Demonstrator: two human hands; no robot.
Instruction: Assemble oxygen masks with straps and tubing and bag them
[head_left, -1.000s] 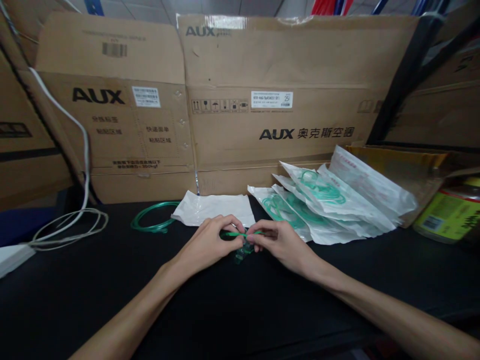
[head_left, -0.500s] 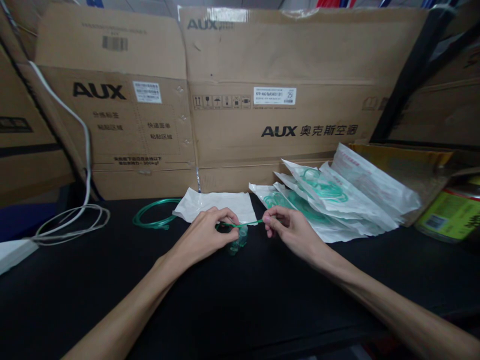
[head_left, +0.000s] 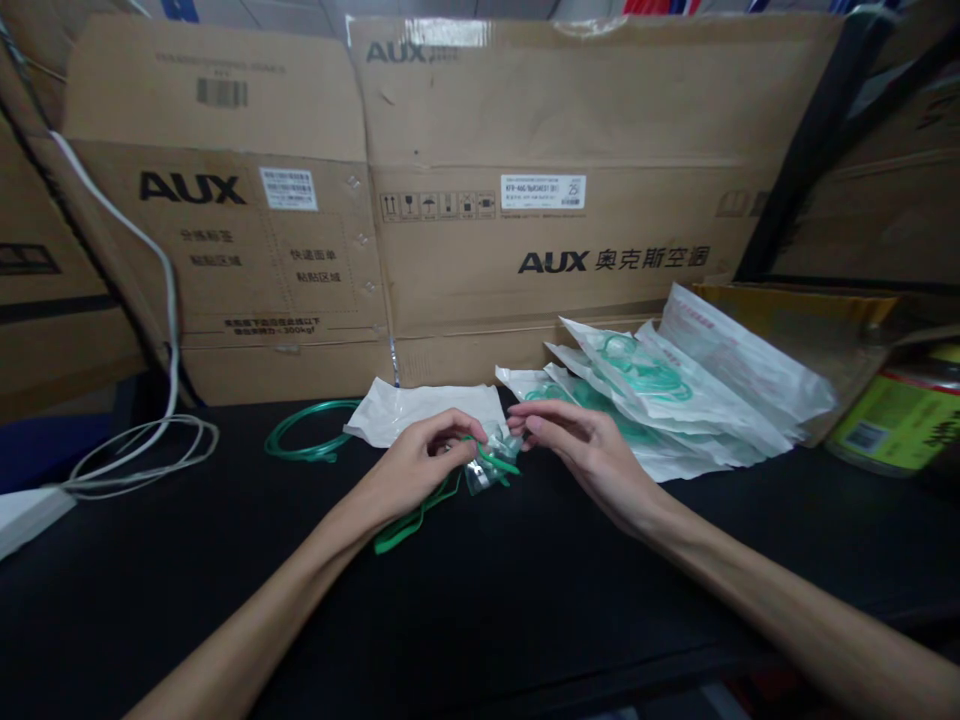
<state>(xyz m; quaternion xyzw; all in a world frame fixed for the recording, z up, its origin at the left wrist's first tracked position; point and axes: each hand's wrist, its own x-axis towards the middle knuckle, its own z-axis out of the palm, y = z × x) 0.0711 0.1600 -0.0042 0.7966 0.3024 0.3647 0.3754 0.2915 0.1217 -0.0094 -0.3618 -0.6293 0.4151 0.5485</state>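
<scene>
We are closing our left hand [head_left: 420, 462] around a green strap [head_left: 409, 518] and the left side of a small clear plastic piece [head_left: 486, 466]; our right hand [head_left: 581, 455] is pinching the same piece from the right with thumb and fingertips [head_left: 525, 424], the other fingers hanging loose. The piece is sitting between both hands, touching each, just above the middle of the black worktop [head_left: 525, 620]. The strap's free length is running from under our left hand diagonally towards the near left edge. Just behind our left hand a flat white pouch [head_left: 420, 408] is lying, and we cannot tell whether it is holding anything; a loose coil of green tubing [head_left: 300, 437] is resting beside it to the left. Towards the far right corner, sealed pouches [head_left: 697, 400] are overlapping, with green coils showing inside them. AUX cardboard boxes [head_left: 450, 250] are standing along the far edge.
</scene>
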